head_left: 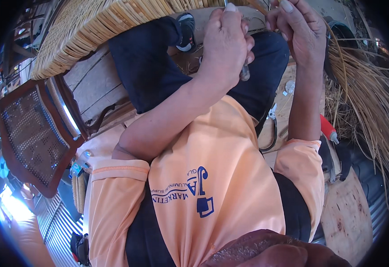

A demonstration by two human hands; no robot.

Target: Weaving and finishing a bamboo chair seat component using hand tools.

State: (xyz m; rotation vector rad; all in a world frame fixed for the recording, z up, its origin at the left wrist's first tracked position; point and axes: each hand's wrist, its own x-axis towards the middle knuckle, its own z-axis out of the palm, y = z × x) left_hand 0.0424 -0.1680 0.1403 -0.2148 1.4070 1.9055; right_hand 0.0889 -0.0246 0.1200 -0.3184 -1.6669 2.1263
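My left hand [225, 46] is wrapped round a slim tool [245, 74], whose rounded handle end sticks out below my fingers and whose thin metal part rises above them. To its right, my right hand [297, 24] has its fingers curled at a thin tan cane strand [261, 9] by the top edge; exactly how it grips this is unclear. Just above and left of my left hand is the edge of a woven cane piece [92, 26]. Loose cane strands [359, 89] hang at the right. My crossed legs in dark trousers [145, 66] are beneath my hands.
Shears [272, 115] lie right of my torso, near a red tube [326, 124]. A wooden chair frame with a cane panel [33, 135] stands at the left. Wooden boards [346, 213] and corrugated metal sheeting [54, 224] are around me.
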